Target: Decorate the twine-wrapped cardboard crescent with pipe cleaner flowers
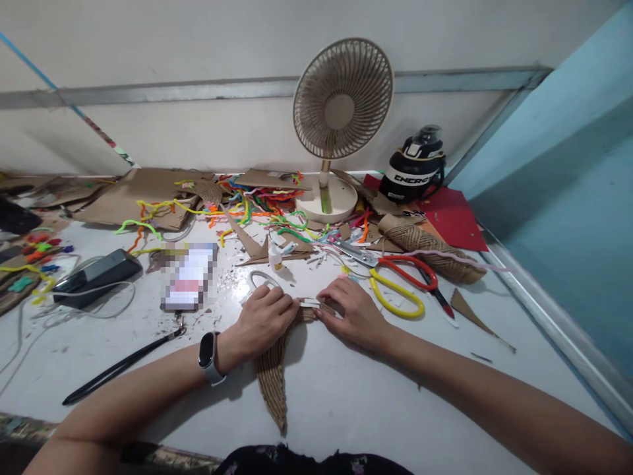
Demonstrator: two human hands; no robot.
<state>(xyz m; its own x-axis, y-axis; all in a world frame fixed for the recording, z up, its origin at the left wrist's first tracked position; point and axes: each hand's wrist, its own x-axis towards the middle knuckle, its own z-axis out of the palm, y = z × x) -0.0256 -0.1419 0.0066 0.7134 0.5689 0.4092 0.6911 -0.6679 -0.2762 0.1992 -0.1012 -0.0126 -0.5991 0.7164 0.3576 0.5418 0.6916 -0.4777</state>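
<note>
A long cardboard triangle wrapped in brown twine (274, 382) lies on the white table (346, 396), its point toward me. My left hand (262, 323), with a smartwatch on the wrist, rests closed on the triangle's wide end. My right hand (353, 313) pinches the same end from the right, fingers together. Between the two hands shows a short pale strip (309, 303); I cannot make out what it is.
Scissors with red and yellow handles (400, 284) lie just right of my hands. A twine roll (435, 254), a small glue bottle (275, 257), cardboard scraps, coloured pipe cleaners (247, 208), a desk fan (341, 125), a black bottle (415, 168), a phone (190, 277) and a power bank (96, 274) surround them.
</note>
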